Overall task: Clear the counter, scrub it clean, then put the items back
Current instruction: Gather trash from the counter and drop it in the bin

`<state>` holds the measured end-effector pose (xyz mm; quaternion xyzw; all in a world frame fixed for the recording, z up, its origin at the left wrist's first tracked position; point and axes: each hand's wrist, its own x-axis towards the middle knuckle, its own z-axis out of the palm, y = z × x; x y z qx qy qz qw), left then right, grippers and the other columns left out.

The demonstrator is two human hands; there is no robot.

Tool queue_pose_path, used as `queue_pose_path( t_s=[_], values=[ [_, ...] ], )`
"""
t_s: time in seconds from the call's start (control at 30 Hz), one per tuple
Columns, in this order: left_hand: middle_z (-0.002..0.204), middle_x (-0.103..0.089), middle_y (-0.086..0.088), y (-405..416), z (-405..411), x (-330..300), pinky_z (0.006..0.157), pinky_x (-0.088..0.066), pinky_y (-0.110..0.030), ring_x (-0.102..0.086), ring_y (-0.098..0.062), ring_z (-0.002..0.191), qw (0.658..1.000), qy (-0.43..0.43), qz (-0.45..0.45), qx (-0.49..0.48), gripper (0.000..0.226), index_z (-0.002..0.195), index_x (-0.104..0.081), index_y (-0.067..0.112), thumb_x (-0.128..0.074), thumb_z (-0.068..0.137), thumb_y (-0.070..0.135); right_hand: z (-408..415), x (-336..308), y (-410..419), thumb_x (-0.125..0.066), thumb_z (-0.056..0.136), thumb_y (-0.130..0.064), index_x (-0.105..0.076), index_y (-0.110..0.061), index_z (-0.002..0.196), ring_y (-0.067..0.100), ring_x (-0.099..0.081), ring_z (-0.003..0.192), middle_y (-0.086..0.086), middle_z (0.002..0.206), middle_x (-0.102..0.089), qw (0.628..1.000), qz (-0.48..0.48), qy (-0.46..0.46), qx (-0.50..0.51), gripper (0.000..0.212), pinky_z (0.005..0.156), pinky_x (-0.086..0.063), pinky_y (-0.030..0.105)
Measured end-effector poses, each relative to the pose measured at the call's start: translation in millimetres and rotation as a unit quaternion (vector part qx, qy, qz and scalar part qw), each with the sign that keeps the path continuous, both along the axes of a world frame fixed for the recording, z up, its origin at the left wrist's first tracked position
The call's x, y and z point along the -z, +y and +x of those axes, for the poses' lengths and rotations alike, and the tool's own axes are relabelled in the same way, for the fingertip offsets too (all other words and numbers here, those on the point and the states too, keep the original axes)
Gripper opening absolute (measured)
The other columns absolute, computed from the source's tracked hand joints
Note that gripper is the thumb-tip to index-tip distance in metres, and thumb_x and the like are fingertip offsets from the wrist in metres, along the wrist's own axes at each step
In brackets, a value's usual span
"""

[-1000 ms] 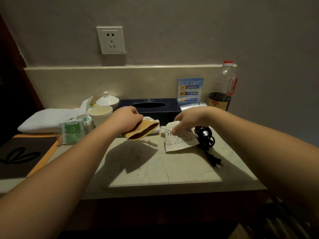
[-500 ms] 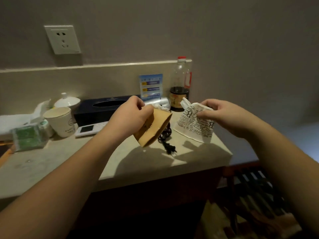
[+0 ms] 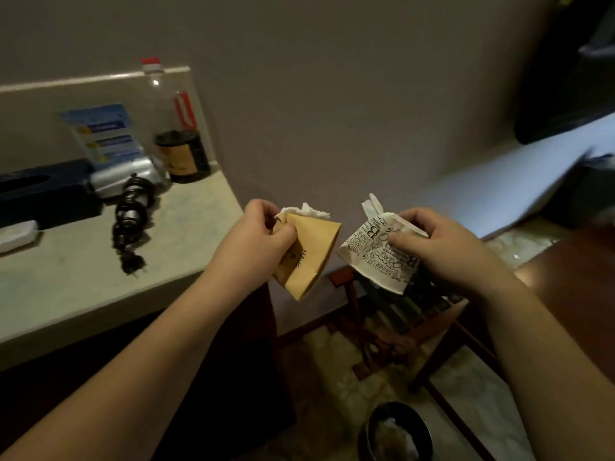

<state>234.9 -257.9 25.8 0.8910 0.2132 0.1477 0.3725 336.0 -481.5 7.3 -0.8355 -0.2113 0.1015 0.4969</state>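
My left hand (image 3: 258,242) grips a brown paper bag (image 3: 314,251) with white tissue poking from its top. My right hand (image 3: 432,246) pinches a white paper bag with black print (image 3: 372,257). Both bags hang in the air to the right of the pale stone counter (image 3: 83,257), past its edge and above the floor. On the counter lie a black coiled power cord with plug (image 3: 131,224), a dark sauce bottle with a red cap (image 3: 178,128), a dark tissue box (image 3: 46,191) and a silver wrapped item (image 3: 128,176).
A black waste bin (image 3: 396,434) holding crumpled paper stands on the floor below my hands. A wooden slatted rack (image 3: 406,314) stands right of the counter. A blue sign card (image 3: 106,133) leans on the backsplash. A white remote (image 3: 16,234) lies at the left edge.
Both hands lifted the two paper bags off the counter and carried them right, past the counter's edge. The view swung right, and the bin and rack came into sight.
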Motion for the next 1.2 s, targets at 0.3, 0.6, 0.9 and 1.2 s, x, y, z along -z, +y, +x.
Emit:
queue_pose_path(
  t_s=[0.3,0.6,0.9,1.2],
  values=[
    [0.092,-0.055,0.015,-115,55,105,0.066,-0.057,-0.028,-0.060,-0.003,0.077,0.991,0.112,-0.055,0.048,0.036,0.120,-0.041,0.028,-0.061,0.092,0.039,13,95,-128,-0.064,0.088,-0.033,-0.058,-0.035,0.107,0.001,-0.062,0.084,-0.016,0.096,-0.065,0.993,-0.029,0.085,0.082,0.020,0.064,-0.045,0.023],
    [0.111,-0.057,0.004,-172,81,217,0.053,-0.043,-0.021,-0.058,-0.006,0.079,0.966,0.238,-0.086,0.056,0.055,0.133,-0.037,0.022,-0.069,0.089,0.027,15,196,-197,-0.061,0.091,-0.031,-0.049,-0.033,0.115,0.001,-0.058,0.084,-0.018,0.102,-0.056,0.967,-0.050,0.173,0.178,0.027,0.062,-0.042,0.021],
    [0.116,-0.057,-0.001,-203,94,346,0.058,-0.044,-0.023,-0.058,-0.015,0.085,0.922,0.363,-0.114,0.072,0.058,0.134,-0.036,0.018,-0.070,0.087,0.020,-4,335,-209,-0.058,0.090,-0.023,-0.049,-0.020,0.128,0.004,-0.056,0.078,-0.006,0.109,-0.060,0.913,-0.150,0.295,0.237,0.039,0.058,-0.040,0.021],
    [0.116,-0.058,-0.006,-210,118,492,0.060,-0.044,-0.030,-0.062,-0.024,0.091,0.874,0.465,-0.112,0.084,0.040,0.124,-0.039,0.016,-0.059,0.091,0.022,1,466,-192,-0.056,0.086,-0.022,-0.056,-0.017,0.119,0.018,-0.061,0.084,0.002,0.103,-0.065,0.859,-0.204,0.391,0.262,0.034,0.059,-0.041,0.025]
  ],
)
